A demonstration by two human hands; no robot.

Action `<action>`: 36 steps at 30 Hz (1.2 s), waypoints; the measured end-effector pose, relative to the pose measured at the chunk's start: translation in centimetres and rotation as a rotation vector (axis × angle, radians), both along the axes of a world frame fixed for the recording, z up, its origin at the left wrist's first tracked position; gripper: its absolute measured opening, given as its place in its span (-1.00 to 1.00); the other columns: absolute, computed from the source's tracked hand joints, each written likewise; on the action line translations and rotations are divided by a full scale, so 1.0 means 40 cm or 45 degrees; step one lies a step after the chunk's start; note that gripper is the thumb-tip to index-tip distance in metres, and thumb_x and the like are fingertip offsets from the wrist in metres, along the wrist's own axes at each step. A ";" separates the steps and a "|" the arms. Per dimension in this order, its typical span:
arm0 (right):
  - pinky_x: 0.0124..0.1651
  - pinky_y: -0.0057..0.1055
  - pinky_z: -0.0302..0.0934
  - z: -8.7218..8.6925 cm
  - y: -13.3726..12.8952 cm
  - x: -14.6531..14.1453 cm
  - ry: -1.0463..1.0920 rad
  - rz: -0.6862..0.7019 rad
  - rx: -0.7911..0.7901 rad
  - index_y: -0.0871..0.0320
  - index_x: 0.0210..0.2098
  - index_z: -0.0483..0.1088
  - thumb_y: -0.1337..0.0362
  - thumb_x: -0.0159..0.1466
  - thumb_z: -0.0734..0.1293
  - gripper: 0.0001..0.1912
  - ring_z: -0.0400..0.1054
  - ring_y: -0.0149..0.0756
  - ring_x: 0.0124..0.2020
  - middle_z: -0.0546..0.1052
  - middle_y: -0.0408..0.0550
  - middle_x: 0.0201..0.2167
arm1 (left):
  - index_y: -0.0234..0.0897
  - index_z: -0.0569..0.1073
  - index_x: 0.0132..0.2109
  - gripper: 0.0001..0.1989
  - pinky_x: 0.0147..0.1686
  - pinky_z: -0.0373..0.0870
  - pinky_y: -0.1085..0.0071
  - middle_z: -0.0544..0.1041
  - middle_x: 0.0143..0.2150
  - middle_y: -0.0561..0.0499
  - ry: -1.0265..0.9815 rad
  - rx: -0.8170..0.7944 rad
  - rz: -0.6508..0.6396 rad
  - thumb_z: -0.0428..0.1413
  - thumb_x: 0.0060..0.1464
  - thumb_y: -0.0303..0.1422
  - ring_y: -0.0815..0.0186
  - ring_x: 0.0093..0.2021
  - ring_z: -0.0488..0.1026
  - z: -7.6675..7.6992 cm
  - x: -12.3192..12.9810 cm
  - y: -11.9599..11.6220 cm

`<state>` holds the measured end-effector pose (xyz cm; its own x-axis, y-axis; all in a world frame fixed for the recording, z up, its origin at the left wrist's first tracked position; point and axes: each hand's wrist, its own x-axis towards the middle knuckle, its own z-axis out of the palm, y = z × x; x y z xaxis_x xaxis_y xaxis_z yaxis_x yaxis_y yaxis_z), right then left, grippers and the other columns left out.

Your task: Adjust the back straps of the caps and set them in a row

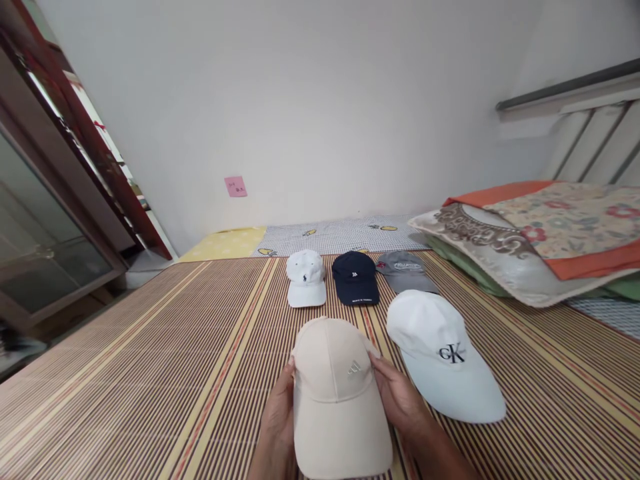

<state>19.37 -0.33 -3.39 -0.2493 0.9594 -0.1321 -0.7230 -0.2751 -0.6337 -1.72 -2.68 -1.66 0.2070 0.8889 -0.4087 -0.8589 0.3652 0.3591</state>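
A beige baseball cap (pixel 333 380) with a small logo of slanted bars is held between my two hands, its brim toward me. My left hand (pixel 281 407) grips the cap's left side, and my right hand (pixel 400 393) grips its right side; the fingers behind the cap are hidden. Just right of my right hand lies a white cap (pixel 433 333) with black "CK" letters, its brim pointing right and toward me. Farther off, in a row, sit a small white cap (pixel 306 279), a navy cap (pixel 355 277) and a grey cap (pixel 407 272).
A striped bamboo mat (pixel 165 353) covers the bed. Pillows with a floral orange-edged cover (pixel 575 227) are piled at the right, near a metal rail (pixel 570 87). A pink note (pixel 235 187) is stuck on the white wall. A glass-fronted cabinet (pixel 45 233) stands at the left.
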 end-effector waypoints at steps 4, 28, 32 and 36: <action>0.28 0.04 0.25 -0.005 0.004 0.006 -0.169 -0.021 0.114 0.04 -0.16 0.65 -0.03 0.08 0.59 -0.59 0.47 0.12 0.18 0.73 0.04 -0.12 | -0.38 0.46 0.29 -0.50 0.24 0.46 0.00 0.73 -0.04 -0.21 0.106 -0.057 0.029 0.22 0.22 -0.40 -0.07 0.05 0.65 -0.013 -0.019 0.009; -0.55 -0.52 0.20 -0.010 0.018 0.050 -0.430 -0.083 0.195 0.14 -0.28 0.54 -0.13 0.12 0.58 -0.53 0.31 -0.46 -0.63 0.49 -0.21 -0.56 | -0.22 0.64 -0.02 -0.71 -0.01 0.51 0.41 0.70 -0.09 -0.03 0.506 0.377 0.265 0.33 0.07 -0.35 0.23 -0.06 0.61 0.002 -0.061 0.013; -0.46 -0.43 0.29 0.027 -0.001 0.046 -0.381 -0.167 0.248 0.13 -0.29 0.57 -0.18 0.18 0.51 -0.52 0.37 -0.36 -0.54 0.55 -0.13 -0.50 | -0.21 0.64 0.03 -0.61 -0.10 0.53 0.38 0.70 -0.06 -0.05 0.538 0.461 0.313 0.38 0.02 -0.32 0.20 -0.10 0.62 0.012 -0.065 0.002; -0.33 -0.39 0.34 0.046 -0.009 0.052 -0.502 -0.294 0.337 0.10 -0.17 0.62 -0.12 0.23 0.49 -0.58 0.46 -0.24 -0.37 0.64 -0.04 -0.34 | -0.14 0.60 0.12 -0.54 -0.19 0.53 0.41 0.70 -0.04 -0.05 0.567 0.479 0.370 0.38 0.04 -0.30 0.20 -0.12 0.64 0.017 -0.062 -0.010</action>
